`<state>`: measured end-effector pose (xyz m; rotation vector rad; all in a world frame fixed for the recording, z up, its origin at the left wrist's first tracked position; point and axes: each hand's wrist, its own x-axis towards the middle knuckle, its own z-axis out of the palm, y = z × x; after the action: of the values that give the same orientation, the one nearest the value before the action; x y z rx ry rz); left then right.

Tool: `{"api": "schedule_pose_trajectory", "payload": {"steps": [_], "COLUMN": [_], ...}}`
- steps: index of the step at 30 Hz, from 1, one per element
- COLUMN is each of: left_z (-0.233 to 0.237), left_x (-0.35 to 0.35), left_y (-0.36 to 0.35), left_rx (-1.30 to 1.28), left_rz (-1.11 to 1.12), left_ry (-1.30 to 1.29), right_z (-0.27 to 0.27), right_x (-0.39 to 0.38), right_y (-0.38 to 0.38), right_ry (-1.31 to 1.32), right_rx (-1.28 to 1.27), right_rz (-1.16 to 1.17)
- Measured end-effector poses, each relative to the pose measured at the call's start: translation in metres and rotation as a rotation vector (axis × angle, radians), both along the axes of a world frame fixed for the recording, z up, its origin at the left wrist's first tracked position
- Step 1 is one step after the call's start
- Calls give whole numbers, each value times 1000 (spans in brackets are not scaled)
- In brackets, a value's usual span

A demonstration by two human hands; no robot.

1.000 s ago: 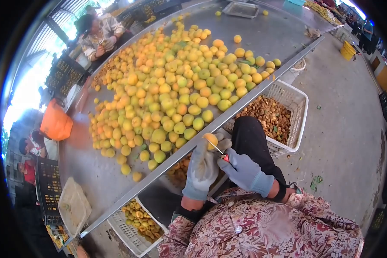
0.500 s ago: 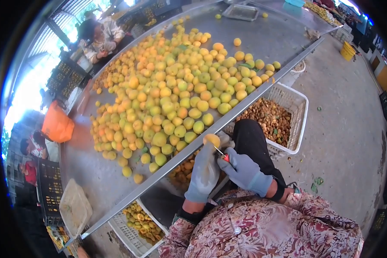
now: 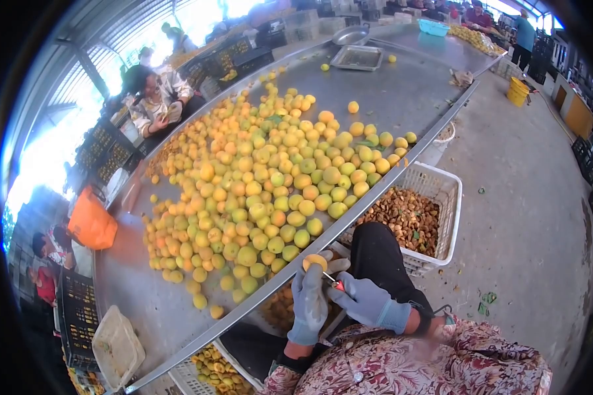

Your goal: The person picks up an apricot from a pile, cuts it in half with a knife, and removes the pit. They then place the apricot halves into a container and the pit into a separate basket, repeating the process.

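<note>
My left hand (image 3: 310, 301), in a grey glove, holds an orange-yellow apricot (image 3: 315, 261) up in its fingertips near the table's front edge. My right hand (image 3: 370, 304), gloved the same way, is closed round a small red-handled tool (image 3: 338, 285) with a thin metal shaft. The shaft points at the apricot; whether its tip touches the fruit I cannot make out. Just beyond both hands, a large heap of apricots (image 3: 263, 178), yellow, orange and greenish, lies on the metal table (image 3: 178, 342).
A white crate (image 3: 451, 217) of brown pits stands right of my knee. Another crate (image 3: 186, 376) under the table edge holds cut fruit. On the table are a plastic tray (image 3: 122, 349) and a metal tray (image 3: 358, 58). Across it, a person (image 3: 155, 99) sits; an orange bag (image 3: 92, 220) is at left.
My head view has tilted up, showing more of the far table. Both hands still hold the apricot and the tool, and the apricot has turned, showing a rounder, flatter-looking face.
</note>
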<state>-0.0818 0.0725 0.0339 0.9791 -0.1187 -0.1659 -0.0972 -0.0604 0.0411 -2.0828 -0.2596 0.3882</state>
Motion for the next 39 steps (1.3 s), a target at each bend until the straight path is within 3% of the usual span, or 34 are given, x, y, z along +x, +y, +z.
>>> {"api": "schedule_pose_trajectory", "payload": {"steps": [5, 7, 9, 11, 12, 13, 15, 16, 17, 19, 23, 26, 30, 32, 35, 36, 38, 39], "left_z": [-11, -20, -15, -13, -11, -7, 5, 5, 7, 17, 18, 21, 2, -8, -22, -23, -21, -19], "left_x": [8, 9, 11, 13, 16, 11, -5, -2, -1, 2, -6, -10, -8, -12, -12, -13, -13, -12], "left_y": [-5, 3, 5, 6, 10, 15, 19, 16, 16, 17, 15, 10, -2, -14, -38, -43, -52, -51], "left_rx": [-180, -318, -286, -382, -344, -345, 172, 298, 292, 1009, 1357, 1385, 1405, 1302, 930, 937, 729, 726], "left_rz": [-74, -138, -173, 25, 22, 24, 116, 87, 68, 241, 449, 323, 397, 413, 374, 381, 271, 267], "left_ry": [88, 310, 183, 206, 89, 87, -37, -282, -268, -805, -956, -929, -966, -881, -712, -691, -439, -428], "right_z": [-13, -20, -13, 4, 6, 12, 39, 50, 50, 49, 36, 32, 34, 31, 25, 16, -1, 2], "right_x": [3, 4, 3, -9, -11, -10, -9, -5, -5, -1, 0, -1, 1, -1, -5, -4, -1, -4], "right_y": [3, 2, -3, -12, -11, -12, -16, -10, -8, -8, -5, -2, -6, -8, -15, -12, -9, -6], "right_ry": [-73, -134, -106, -132, -344, -346, 265, 299, 309, 380, 433, 354, 373, 395, 380, 401, 40, 48], "right_rx": [-71, -85, -6, -76, 81, 80, 606, 717, 714, 871, 903, 943, 842, 773, 963, 956, 877, 870], "right_rz": [-43, -17, 18, 70, 36, 38, -267, -331, -355, -247, -288, -325, -361, -398, -409, -403, -605, -611]}}
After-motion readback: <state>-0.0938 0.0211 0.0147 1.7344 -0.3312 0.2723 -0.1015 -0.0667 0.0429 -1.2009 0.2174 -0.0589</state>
